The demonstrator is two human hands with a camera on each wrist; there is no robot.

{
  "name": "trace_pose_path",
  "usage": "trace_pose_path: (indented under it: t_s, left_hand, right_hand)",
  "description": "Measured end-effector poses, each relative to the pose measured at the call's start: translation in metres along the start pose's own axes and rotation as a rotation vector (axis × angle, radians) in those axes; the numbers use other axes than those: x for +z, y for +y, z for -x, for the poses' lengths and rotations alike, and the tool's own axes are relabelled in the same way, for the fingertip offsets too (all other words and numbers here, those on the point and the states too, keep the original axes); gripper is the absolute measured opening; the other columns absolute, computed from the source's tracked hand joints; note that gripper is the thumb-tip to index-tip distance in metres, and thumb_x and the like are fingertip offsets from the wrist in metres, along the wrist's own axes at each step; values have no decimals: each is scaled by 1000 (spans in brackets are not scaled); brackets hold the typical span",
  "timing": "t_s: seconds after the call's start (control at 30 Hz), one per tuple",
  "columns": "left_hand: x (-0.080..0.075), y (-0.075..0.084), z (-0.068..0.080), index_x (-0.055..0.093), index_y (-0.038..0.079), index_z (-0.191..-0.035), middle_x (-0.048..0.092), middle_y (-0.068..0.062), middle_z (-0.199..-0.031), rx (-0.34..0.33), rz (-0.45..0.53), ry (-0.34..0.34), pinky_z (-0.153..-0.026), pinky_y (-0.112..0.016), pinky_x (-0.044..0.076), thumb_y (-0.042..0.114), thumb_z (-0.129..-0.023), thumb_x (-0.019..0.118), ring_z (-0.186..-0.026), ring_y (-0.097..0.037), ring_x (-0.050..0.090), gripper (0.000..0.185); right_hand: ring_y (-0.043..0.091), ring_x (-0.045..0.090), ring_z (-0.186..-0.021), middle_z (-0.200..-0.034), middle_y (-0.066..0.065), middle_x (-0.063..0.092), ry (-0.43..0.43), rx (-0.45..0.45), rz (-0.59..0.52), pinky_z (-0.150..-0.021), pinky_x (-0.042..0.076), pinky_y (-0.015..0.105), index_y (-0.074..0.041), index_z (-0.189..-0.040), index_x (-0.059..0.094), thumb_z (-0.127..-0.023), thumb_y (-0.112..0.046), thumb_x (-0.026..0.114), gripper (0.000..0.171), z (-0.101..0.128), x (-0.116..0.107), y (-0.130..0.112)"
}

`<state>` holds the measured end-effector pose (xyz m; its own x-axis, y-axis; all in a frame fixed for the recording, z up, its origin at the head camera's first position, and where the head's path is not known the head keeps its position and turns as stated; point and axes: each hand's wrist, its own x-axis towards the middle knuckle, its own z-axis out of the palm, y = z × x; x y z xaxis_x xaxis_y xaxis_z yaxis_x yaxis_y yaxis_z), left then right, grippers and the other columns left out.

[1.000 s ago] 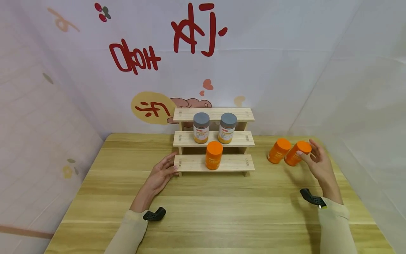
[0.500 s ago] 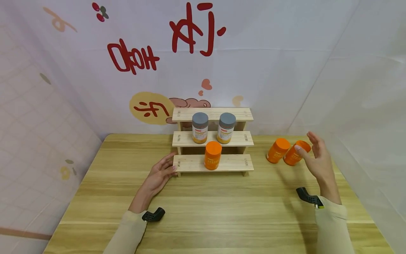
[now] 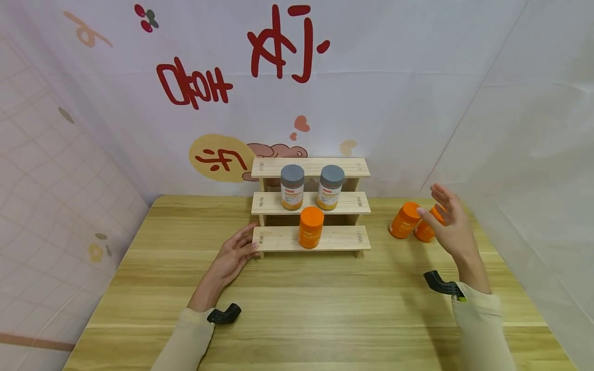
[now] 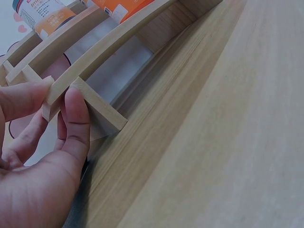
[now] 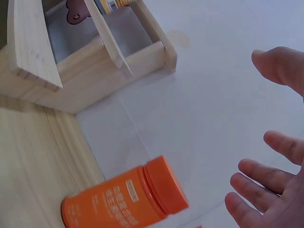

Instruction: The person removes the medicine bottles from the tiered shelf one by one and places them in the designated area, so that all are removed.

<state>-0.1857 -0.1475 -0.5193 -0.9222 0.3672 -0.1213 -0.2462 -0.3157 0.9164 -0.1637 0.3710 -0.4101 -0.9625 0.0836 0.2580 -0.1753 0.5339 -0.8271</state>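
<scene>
Over the table [image 3: 297, 309], our right hand [image 3: 449, 226] is hovering open above two bottles [image 3: 405, 220]; our left hand [image 3: 234, 256] is pinching the rack [image 3: 312, 238].

A stepped shelf [image 3: 311, 238] stands at the back of the surface [image 3: 315, 304]: two jars [image 3: 292, 186] on the middle step, one bottle [image 3: 310, 227] below. Two bottles [image 3: 403, 220] (touching) stand to its right.
</scene>
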Motion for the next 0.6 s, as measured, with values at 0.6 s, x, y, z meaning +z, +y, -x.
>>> trace_pose_path:
  t_s: [0.6]
  left_hand:
    - [-1, 0, 0, 24, 9, -164, 55, -3, -126, -3, 9, 0, -83, -22, 58, -1, -102, 59, -103, -11, 62, 71]
  right_hand:
    - [33, 40, -146, -160, 11, 41, -159, -116, -96, -115, 39, 14, -24, -161, 32, -100, -13, 68, 71, -13, 56, -31]
